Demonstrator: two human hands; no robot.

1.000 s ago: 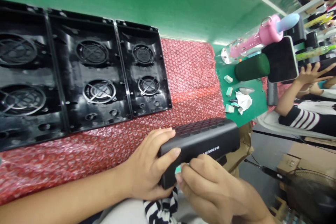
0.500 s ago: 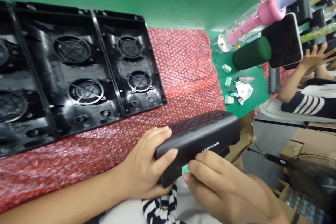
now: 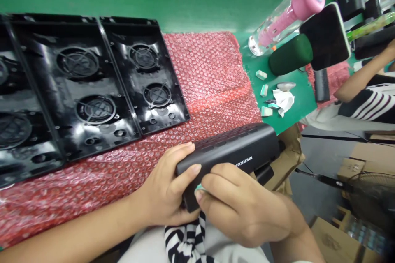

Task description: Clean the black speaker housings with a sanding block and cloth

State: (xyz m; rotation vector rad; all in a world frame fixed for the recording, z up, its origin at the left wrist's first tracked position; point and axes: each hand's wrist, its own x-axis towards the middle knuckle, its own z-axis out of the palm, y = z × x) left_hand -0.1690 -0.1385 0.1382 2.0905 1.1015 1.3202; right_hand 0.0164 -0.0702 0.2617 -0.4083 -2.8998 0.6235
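A long black device [image 3: 259, 144] with a perforated top and the letters MERKU showing lies tilted at the table's front edge. My left hand [image 3: 168, 183] wraps round its left end, thumb on the front face. In my right hand [image 3: 240, 205] a small green-and-white block [image 3: 200, 188] is pinched against the front face of the device, near its left end. Most of that block is hidden by the fingers. Red bubble wrap [image 3: 216, 70] lies under and behind the device.
Black panels with round fan-like grilles [image 3: 119, 90] fill the left. Small green-and-white blocks [image 3: 266, 111], white tissue [image 3: 284, 100], a dark green cylinder [image 3: 291, 55], a tablet [image 3: 328, 37] and a pink bottle [image 3: 290, 14] stand or lie at right. Another person's arm [image 3: 364, 74] is beyond.
My right hand has slid left along the device's front face with the block. The whole view has shifted a little. The other person's hand has moved partly out of the frame at right.
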